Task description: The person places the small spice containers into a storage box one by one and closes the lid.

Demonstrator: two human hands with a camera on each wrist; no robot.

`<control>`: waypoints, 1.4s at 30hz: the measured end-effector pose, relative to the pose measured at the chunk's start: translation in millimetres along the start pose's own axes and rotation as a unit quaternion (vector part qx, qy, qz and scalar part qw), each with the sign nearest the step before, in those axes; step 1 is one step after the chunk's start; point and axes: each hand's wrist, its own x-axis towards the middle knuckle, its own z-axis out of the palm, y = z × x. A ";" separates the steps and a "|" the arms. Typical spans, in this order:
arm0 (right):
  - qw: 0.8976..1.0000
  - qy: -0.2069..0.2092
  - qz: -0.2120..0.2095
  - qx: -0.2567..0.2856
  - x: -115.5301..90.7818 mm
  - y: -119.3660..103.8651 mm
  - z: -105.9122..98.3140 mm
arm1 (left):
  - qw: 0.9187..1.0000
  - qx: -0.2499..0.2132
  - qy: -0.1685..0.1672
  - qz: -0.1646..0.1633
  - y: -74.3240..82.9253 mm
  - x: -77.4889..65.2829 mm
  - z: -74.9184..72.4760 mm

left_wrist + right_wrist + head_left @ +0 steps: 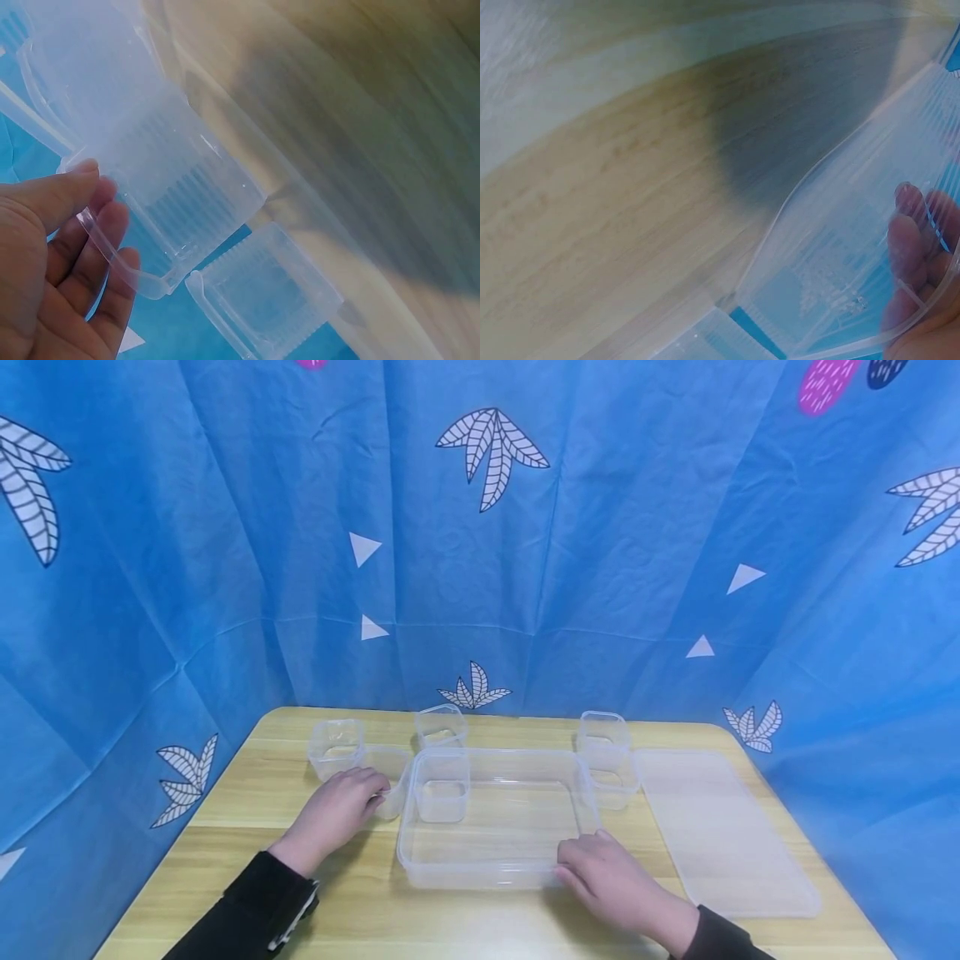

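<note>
My left hand [337, 812] pinches the rim of a small clear plastic container [393, 806] left of a large clear plastic box [510, 875]. In the left wrist view, the thumb lies on one side of the small container's rim [116, 259] and the fingers on the other. My right hand [618, 881] grips the large box's front right corner, with fingers seen through its clear wall [832, 262] in the right wrist view. Inside the box, at its left end, stands another small container [442, 810].
More small clear containers stand around the box: one at the back left [336, 760], one behind it [441, 720], and two on the right, one farther back [602, 727] and one nearer [613, 793]. A flat clear lid [738, 835] lies on the wooden table's right side. A blue curtain [480, 585] hangs behind.
</note>
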 end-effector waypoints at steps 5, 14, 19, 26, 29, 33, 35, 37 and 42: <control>1.000 -0.002 0.001 0.001 -0.2 0.5 0.4 | 1.000 -0.001 0.001 0.002 -0.3 -2.9 -5.3; 1.000 0.001 -0.006 -0.002 -0.7 2.7 2.8 | 1.000 -0.001 0.010 -0.009 1.2 -5.1 -11.5; 1.000 0.007 -0.013 -0.001 -0.4 2.6 2.5 | 1.000 0.001 0.006 -0.012 3.4 -5.0 -16.4; 1.000 0.007 -0.008 0.003 -0.4 1.2 0.0 | 1.000 0.006 0.014 -0.008 6.5 -2.4 -27.2; 1.000 0.005 -0.006 0.001 -0.6 1.0 -1.1 | 1.000 0.007 0.020 -0.003 7.7 -0.9 -32.1; 1.000 0.003 -0.006 0.002 -0.6 1.2 -1.4 | 1.000 0.007 0.028 0.006 10.2 1.5 -38.7; 1.000 0.001 -0.005 0.003 -0.5 1.2 -1.4 | 0.999 0.006 0.034 0.011 12.2 3.3 -42.1; 1.000 0.000 -0.005 0.004 -0.2 1.2 -1.5 | 0.999 0.008 0.039 0.017 14.4 5.4 -45.1; 1.000 -0.005 0.000 0.007 0.5 0.3 -2.3 | 0.999 0.013 0.040 0.027 19.2 10.8 -52.2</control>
